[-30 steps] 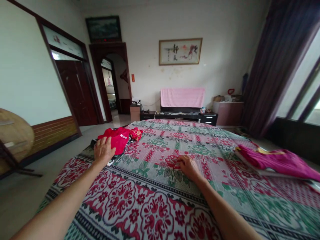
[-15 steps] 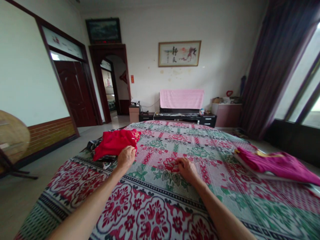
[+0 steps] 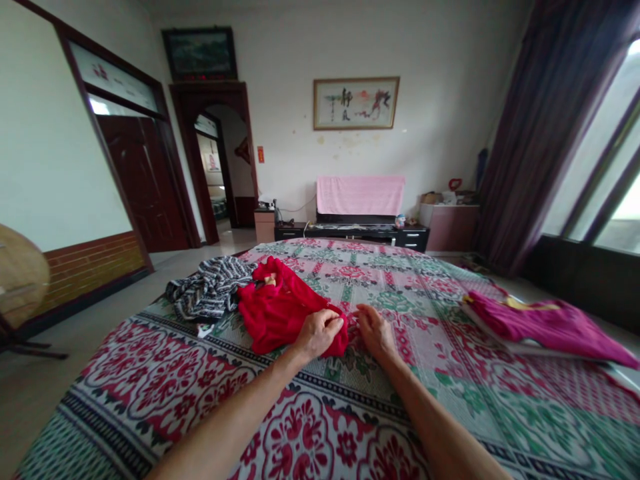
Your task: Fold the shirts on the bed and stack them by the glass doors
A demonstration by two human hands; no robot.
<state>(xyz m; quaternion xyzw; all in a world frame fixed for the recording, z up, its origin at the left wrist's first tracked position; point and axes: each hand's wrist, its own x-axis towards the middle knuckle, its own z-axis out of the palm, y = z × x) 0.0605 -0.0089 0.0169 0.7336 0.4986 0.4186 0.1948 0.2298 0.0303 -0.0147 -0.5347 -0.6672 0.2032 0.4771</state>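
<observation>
Pinching red cloth in the head view: left hand (image 3: 319, 335), thumb against forefinger, at the right end of the red garment (image 3: 275, 317). Garment lies crumpled on the floral cover (image 3: 300, 433), mostly left of those fingers, a bit showing past the fingertips on the right. Right hand (image 3: 377, 333) just beside that end, fingers curled; from where I stand, can't tell if they grip anything. Striped garment (image 3: 210, 290) lies left of the red one; magenta clothing (image 3: 545, 327) well apart, far right.
</observation>
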